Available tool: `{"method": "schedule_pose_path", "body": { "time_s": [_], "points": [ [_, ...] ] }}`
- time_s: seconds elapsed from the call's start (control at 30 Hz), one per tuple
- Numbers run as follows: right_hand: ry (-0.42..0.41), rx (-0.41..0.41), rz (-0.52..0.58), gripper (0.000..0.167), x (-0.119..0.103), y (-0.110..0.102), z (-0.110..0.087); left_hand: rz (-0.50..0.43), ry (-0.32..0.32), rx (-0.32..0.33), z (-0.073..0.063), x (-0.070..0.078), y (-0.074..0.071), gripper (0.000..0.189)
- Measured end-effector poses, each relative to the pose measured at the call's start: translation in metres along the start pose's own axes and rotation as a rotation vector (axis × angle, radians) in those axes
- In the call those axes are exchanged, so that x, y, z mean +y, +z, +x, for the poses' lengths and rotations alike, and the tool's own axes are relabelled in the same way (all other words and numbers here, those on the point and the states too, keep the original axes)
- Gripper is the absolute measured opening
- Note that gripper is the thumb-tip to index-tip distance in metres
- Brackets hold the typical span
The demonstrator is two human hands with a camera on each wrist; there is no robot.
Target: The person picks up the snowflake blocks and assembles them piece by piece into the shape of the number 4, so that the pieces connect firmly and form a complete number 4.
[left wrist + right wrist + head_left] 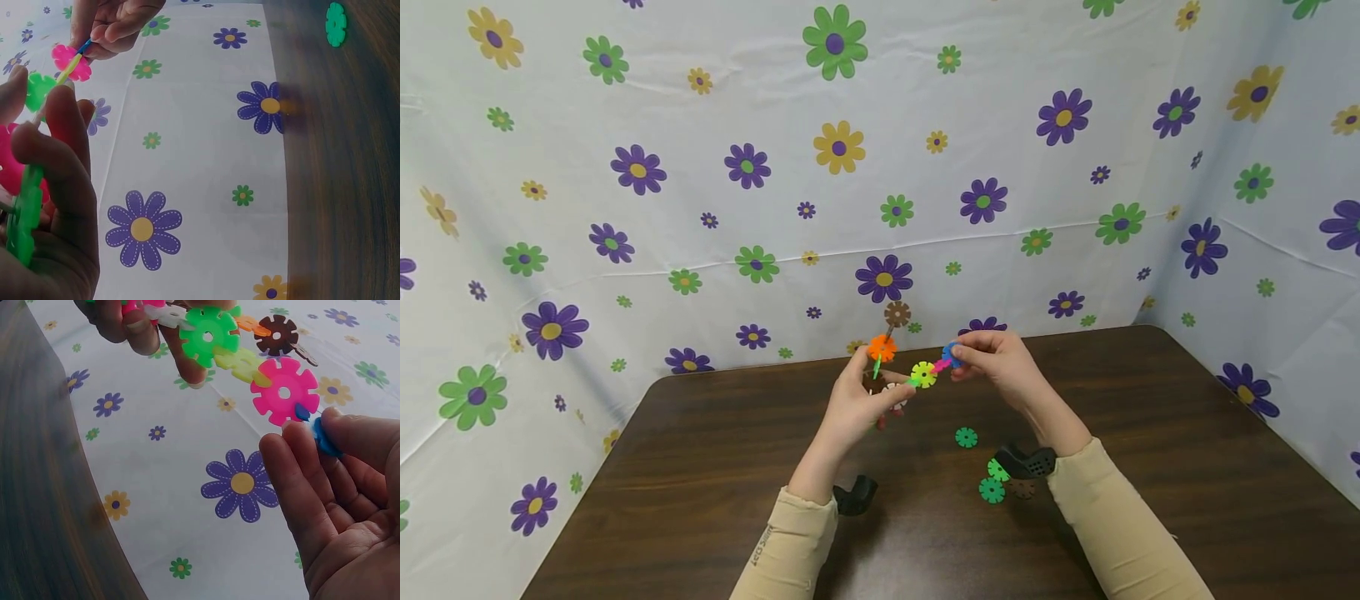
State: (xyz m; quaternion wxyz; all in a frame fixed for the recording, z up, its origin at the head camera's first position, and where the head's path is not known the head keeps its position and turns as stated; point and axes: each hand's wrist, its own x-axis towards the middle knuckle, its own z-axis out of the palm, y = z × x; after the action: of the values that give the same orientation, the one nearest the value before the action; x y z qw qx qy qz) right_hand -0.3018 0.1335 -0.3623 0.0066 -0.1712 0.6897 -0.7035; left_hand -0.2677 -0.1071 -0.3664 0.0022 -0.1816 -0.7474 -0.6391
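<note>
Multicoloured chain of notched plastic discs (923,375) above the table (1150,400): curled left hand (848,406) grips it, right hand (1003,367) pinches its blue end disc (325,438). Loose discs (966,437) lie well in from the table's right edge, some partly hidden by a black wristband (1026,461).

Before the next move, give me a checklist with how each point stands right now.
1. Right hand pinching the blue disc: ok.
2. Blue disc meeting the pink disc at its edge: ok.
3. Blue disc fully seated there: cannot tell; the views don't settle it.
4. Yellow disc joined to the pink disc: ok.
5. Left hand holding the chain of discs: ok.
6. Lone green disc on the table, apart from both hands: ok.
</note>
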Motion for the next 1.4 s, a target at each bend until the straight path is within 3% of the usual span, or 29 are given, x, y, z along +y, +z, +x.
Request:
{"method": "schedule_pose_path", "body": {
  "time_s": [0.17,0.37,0.63,1.0,1.23,1.4],
  "points": [
    [-0.001,-0.008,0.055,0.015,0.003,0.001,0.001,-0.005,0.024,0.013,-0.001,0.0,-0.001,0.049],
    [-0.002,-0.001,0.071,0.01,0.005,0.002,0.002,-0.002,0.006,0.014,-0.001,0.002,0.0,0.049],
    [0.017,0.009,0.053,0.01,0.002,-0.001,0.001,0.008,0.01,0.005,-0.009,0.028,0.003,0.049],
    [0.028,-0.039,0.077,0.009,0.003,-0.004,0.002,0.01,-0.003,0.0,-0.011,0.029,0.003,0.048],
    [0.054,-0.101,0.063,0.018,0.0,-0.007,0.001,0.014,0.018,-0.004,0.001,-0.003,0.0,0.052],
    [0.122,-0.222,-0.055,0.037,-0.002,-0.012,0.0,0.045,0.006,-0.058,0.002,-0.007,-0.002,0.051]
  ]
}}
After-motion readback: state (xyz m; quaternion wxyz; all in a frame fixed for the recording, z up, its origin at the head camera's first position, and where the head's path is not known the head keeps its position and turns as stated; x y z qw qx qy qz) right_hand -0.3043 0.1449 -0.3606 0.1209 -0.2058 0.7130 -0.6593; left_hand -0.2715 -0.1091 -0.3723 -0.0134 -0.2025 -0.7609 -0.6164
